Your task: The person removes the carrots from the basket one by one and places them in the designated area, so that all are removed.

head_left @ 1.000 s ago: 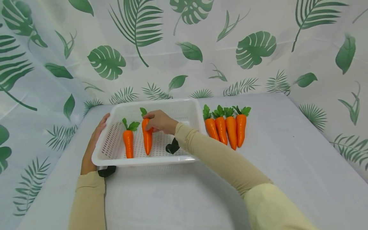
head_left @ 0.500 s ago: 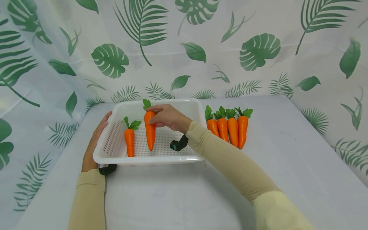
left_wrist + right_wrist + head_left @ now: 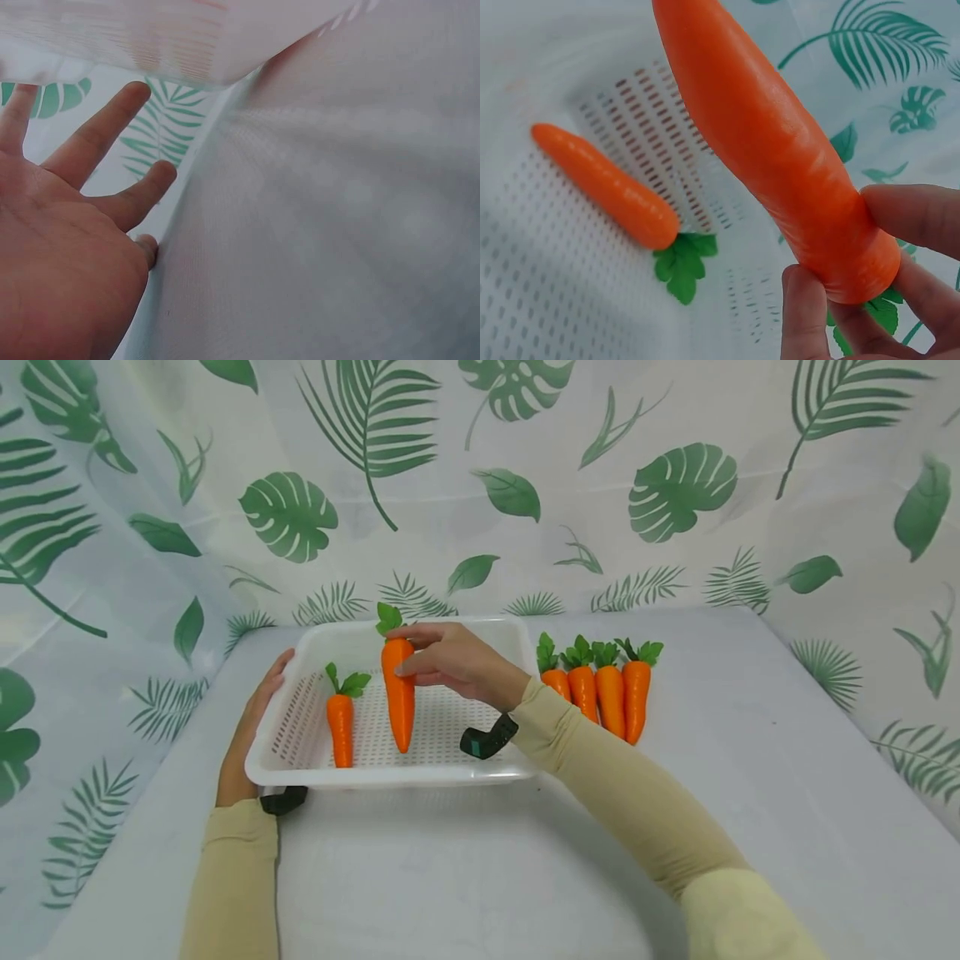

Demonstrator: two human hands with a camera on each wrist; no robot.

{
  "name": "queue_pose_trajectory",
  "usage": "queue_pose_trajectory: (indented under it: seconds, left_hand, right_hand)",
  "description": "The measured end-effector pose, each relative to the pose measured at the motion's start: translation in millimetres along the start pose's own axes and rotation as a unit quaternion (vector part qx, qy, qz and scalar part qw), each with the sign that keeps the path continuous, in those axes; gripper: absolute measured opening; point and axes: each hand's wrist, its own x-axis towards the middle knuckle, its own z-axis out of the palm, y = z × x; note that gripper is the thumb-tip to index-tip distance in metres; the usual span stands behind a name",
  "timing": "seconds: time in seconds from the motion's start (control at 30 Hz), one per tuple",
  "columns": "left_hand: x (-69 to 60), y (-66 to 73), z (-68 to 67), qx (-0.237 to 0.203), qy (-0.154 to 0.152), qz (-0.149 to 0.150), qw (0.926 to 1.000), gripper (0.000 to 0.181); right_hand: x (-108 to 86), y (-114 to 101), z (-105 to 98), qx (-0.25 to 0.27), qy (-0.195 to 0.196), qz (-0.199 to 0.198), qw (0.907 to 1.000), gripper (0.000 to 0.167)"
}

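Observation:
My right hand [image 3: 468,664] pinches an orange carrot [image 3: 401,693] near its leafy top. The carrot is upright above the white perforated basket [image 3: 442,777], its tip pointing down. In the right wrist view, the fingers and thumb close around the thick end of the held carrot [image 3: 780,142]. A second carrot [image 3: 341,731] lies in the left part of the basket. My left hand [image 3: 251,718] is at the basket's left side, fingers extended. In the left wrist view, the left hand [image 3: 67,240] shows spread fingers, with the basket's pale wall overhead.
Several carrots [image 3: 611,697] lie side by side on the white-covered table [image 3: 420,877], just right of the basket. A leaf-patterned curtain [image 3: 555,552] hangs behind and along both sides. Dark devices are worn at both wrists.
My right hand has lifted the carrot up from the basket and carried it slightly right. The left hand stays at the basket's left side.

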Motion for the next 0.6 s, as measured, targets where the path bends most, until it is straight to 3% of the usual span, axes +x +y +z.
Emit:
queue_pose_trajectory:
  seconds: [0.17,0.33,0.43,0.6]
  left_hand:
    - [-9.4,7.3,9.6,0.02,0.023,-0.038,0.9988,0.057]
    - [-21.3,9.9,18.2,0.049,0.043,-0.05,0.9967,0.057]
    - [-20.7,8.8,18.3,0.046,0.034,-0.04,0.9976,0.056]
    - [-8.5,5.8,9.4,0.011,0.013,-0.033,0.9993,0.054]
  right_hand:
    - [-11.8,-5.1,-6.2,0.006,0.005,-0.014,0.9999,0.049]
    - [-24.0,-6.8,-15.9,0.003,0.001,-0.018,0.9998,0.049]
    - [-31.8,-6.8,-22.2,0.006,-0.006,-0.019,0.9998,0.05]
    - [-42.5,-7.1,-30.9,0.002,0.001,-0.023,0.9997,0.05]
